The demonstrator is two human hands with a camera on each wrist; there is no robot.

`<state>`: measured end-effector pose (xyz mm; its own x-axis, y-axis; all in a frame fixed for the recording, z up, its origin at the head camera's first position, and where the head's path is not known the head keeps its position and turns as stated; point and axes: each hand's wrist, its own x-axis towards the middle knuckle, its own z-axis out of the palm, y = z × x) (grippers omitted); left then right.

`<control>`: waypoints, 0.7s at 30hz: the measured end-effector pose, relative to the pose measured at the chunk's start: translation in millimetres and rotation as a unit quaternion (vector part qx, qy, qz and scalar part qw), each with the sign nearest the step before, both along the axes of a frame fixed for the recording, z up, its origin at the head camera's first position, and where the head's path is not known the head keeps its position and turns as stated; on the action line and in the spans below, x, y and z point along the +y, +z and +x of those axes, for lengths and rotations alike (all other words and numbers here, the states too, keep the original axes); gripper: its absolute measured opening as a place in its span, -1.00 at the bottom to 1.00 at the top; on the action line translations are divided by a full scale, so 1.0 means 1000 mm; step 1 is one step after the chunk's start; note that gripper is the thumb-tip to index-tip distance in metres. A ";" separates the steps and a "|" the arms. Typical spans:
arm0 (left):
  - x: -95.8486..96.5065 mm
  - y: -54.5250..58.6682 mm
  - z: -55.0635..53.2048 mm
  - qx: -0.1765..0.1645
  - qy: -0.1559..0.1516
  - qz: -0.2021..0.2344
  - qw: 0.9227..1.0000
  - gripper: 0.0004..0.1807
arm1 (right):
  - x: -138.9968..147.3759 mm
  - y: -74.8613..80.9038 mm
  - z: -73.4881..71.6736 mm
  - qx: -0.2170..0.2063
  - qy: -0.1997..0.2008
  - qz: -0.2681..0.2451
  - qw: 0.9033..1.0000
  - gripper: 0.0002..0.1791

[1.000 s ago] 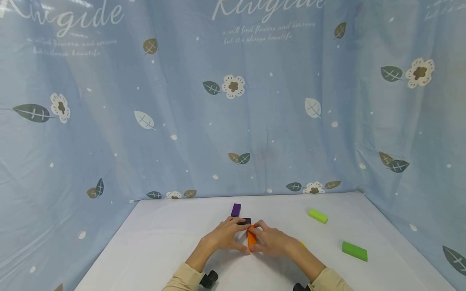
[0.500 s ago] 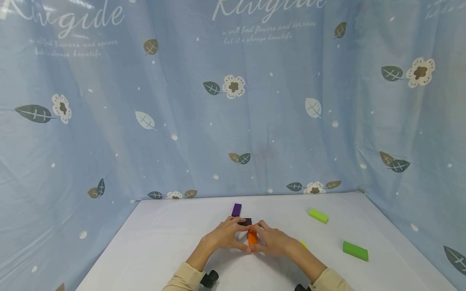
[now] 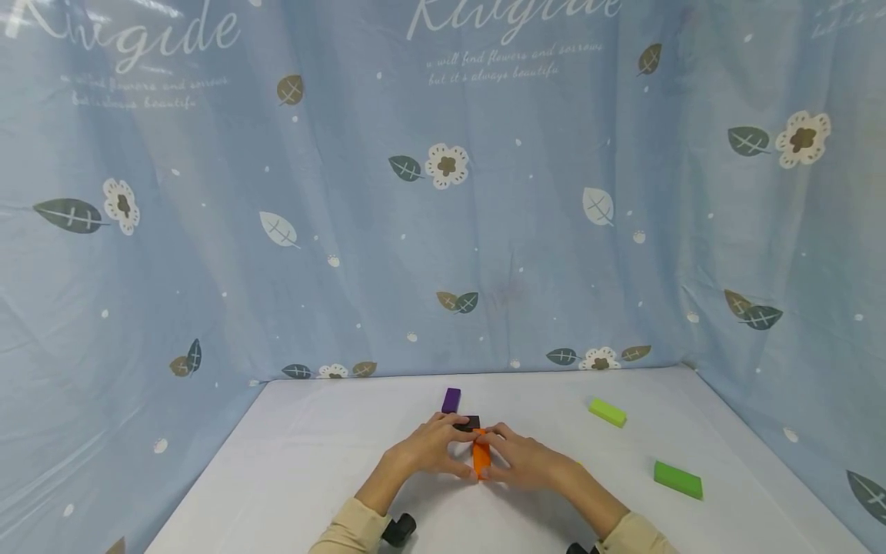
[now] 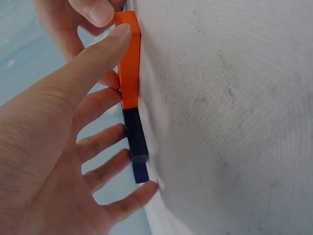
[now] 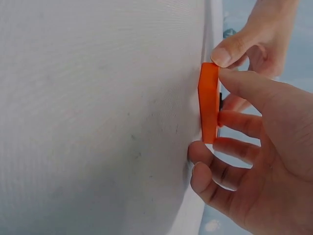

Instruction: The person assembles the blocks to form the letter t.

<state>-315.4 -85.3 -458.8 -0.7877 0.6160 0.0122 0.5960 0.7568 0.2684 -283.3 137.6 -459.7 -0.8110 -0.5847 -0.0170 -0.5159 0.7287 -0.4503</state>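
An orange block lies on the white tabletop between both hands. My left hand pinches it lengthwise, thumb near the close end and index finger towards the far end. From the other side my right hand holds the same block between thumb and fingers. In the left wrist view, a black block lines up against the orange block's far end, with a purple block beyond it. The left fingers partly cover the black block in the head view.
A lime block lies at the back right, and a green block sits closer on the right. A sliver of yellow peeks out behind the right forearm. A patterned blue curtain surrounds the table.
The right forearm has shifted slightly to the right and covers more of the yellow thing. Both hands stay on the orange block.
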 end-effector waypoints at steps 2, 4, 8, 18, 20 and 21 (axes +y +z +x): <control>0.000 0.001 0.000 -0.002 0.000 0.002 1.000 -0.25 | 0.001 0.000 -0.001 -0.007 0.000 -0.004 1.000 -0.38; 0.000 0.001 0.001 -0.001 -0.002 0.003 1.000 -0.26 | 0.002 0.000 -0.001 -0.016 0.003 -0.011 1.000 -0.38; 0.000 0.002 0.002 -0.006 0.000 0.005 1.000 -0.27 | 0.004 0.001 -0.002 -0.030 0.007 -0.022 0.999 -0.39; 0.000 0.002 0.003 -0.016 0.007 0.005 1.000 -0.28 | 0.007 0.003 -0.006 -0.038 0.009 -0.035 0.999 -0.39; 0.000 0.002 0.002 -0.022 0.010 0.007 1.000 -0.26 | 0.008 0.006 -0.007 -0.029 0.015 -0.041 0.999 -0.41; 0.000 0.002 0.002 -0.024 0.011 0.008 1.000 -0.25 | 0.009 0.008 -0.007 -0.025 0.018 -0.045 0.999 -0.42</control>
